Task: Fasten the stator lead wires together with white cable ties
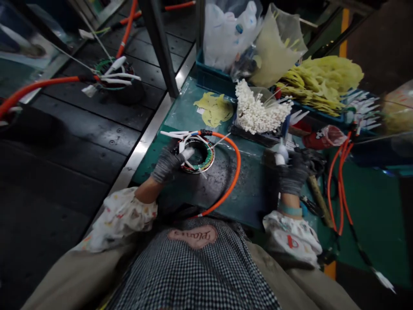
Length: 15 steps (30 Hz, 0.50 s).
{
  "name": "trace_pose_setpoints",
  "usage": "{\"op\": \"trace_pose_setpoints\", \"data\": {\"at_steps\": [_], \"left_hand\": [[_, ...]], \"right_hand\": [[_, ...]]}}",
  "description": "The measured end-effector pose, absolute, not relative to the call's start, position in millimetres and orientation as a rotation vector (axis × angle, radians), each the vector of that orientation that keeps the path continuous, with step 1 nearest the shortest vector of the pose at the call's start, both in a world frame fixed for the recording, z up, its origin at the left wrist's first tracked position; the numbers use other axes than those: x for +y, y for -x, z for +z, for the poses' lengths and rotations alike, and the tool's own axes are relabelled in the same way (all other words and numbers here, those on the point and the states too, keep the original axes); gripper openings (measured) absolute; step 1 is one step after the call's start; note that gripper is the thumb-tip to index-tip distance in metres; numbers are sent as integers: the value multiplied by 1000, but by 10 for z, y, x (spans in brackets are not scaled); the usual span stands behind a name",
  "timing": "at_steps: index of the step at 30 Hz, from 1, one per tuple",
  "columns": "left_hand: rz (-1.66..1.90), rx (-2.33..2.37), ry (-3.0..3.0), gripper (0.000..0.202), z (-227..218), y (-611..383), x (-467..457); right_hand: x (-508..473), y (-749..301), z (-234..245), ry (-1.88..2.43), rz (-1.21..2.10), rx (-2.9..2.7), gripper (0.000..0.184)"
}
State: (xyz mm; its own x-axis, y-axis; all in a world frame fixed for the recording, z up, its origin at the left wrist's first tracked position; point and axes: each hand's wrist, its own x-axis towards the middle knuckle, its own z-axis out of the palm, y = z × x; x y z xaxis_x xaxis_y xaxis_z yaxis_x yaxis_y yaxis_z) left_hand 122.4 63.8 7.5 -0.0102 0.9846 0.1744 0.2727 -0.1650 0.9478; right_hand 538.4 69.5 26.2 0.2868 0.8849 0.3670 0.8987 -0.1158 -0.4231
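Observation:
My left hand (168,162), in a grey glove with white fingertips, grips the left side of a motor stator (211,160). Its thumb reaches over the ring's opening, and the other fingers are partly hidden behind. The stator lies flat on the green bench, with white-sleeved leads bundled on top. From them an orange cable (238,165) curves right and back toward the apron. At the right, my right hand (293,174), gloved alike, is closed beside a black crumpled bundle (314,161). White rounded shapes show at its fingertips; what it holds is unclear.
Yellow insulation sheets (214,108) lie behind the stator. A box of white sticks (261,110) stands by a red cup (325,137). Bins hold yellow sheets (325,82) and plastic bags (230,32). Left, another stator (112,73) sits on the dark roller conveyor (87,133). Orange cables (342,189) hang right.

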Motion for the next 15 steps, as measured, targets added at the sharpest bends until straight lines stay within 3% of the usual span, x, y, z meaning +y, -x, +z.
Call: {"op": "trace_pose_setpoints", "data": {"at_steps": [6,11,15], "left_hand": [[1202,1488,-1595,51,112,-1230,716],[1287,1443,-1830,61,81,-1289,348],[1342,1294,-2027,72,115,-1336,-47]], "right_hand": [[16,-4393,651,1532,482,-1721,34],[-392,-3912,449,1410,601,-1931,42],[-533,-3958,429,1302,622,-2029,35]]}}
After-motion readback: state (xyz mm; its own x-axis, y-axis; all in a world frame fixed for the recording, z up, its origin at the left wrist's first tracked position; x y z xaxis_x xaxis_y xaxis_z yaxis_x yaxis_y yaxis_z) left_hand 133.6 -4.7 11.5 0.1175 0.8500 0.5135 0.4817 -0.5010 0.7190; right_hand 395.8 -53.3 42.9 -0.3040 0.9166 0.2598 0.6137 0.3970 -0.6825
